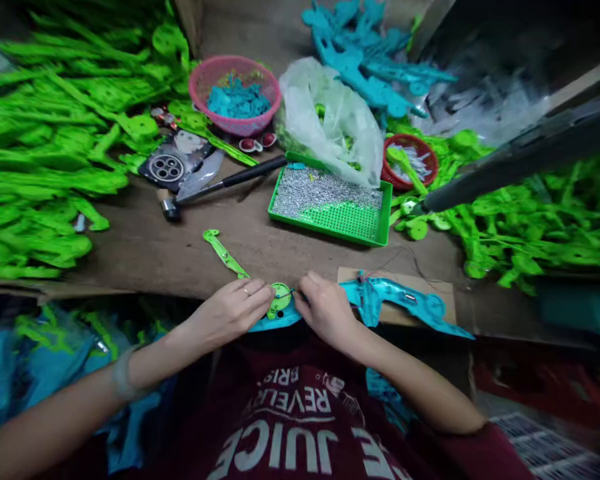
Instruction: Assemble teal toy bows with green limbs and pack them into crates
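Blue plastic forms the long moulded shell half (393,290) at the near edge of the surface (180,260), lying across the front of the person's body, its right end on a piece of cardboard (445,288). Toward its left end sits a lime-green disc (281,297), between the two hands. The left hand (245,303) bends its fingers over the disc's left side; the right hand (325,305) curls with thumb and fingertips close together at a thin dark piece beside the disc. Whether either one truly pinches something, I cannot tell, as the fingers hide the contact.

Part of the shell seems to overhang the edge, so a hard push there could tip it and spill loose parts. Thin dark wires (414,259) trail near its right half and might get trapped under another part.

Just beyond the left hand lies a slim green arm piece (225,255); a sideways knock could shift it. Farther out stand a green perforated tray (360,223) of small silvery metal bits, easily scattered if bumped, and a hammer (253,171), its handle end by the tray's corner. Green mouldings (45,153) heap up at the left, where they could slide.
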{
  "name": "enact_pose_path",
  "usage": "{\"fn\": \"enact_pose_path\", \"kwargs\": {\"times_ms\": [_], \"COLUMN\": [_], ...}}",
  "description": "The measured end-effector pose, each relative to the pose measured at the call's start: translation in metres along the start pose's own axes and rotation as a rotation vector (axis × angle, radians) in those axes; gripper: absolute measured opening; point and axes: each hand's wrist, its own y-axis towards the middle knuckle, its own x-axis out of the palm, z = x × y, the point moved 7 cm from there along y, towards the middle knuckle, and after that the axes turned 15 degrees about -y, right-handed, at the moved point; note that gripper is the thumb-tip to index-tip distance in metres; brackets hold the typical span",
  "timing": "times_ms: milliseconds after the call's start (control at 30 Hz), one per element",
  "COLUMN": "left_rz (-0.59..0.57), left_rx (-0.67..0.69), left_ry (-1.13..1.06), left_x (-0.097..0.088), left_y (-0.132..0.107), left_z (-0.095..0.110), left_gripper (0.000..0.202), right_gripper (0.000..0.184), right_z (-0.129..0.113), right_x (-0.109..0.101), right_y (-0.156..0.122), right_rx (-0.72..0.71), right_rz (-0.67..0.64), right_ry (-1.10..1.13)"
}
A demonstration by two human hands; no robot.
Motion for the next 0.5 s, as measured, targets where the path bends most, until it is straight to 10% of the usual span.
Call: {"fn": "enact_pose_path", "kwargs": {"times_ms": [200, 500], "left_rz": [-0.114, -0.247], "left_rx": [-0.007, -0.055], "left_ry": [0.099, 0.001], "left_x": [-0.005, 0.003], "left_y": [0.012, 0.041], "left_z": [0.009, 0.016], "left_gripper": [0.046, 0.017], "right_gripper": [0.016, 0.019], "right_z": [0.001, 0.034], "right_x": [-0.003, -0.026], "right_y": [0.002, -0.016], "right_rx": [-0.085, -0.388], "right_rz": [0.024, 0.127], "right_ry": [0.011, 0.306]}}
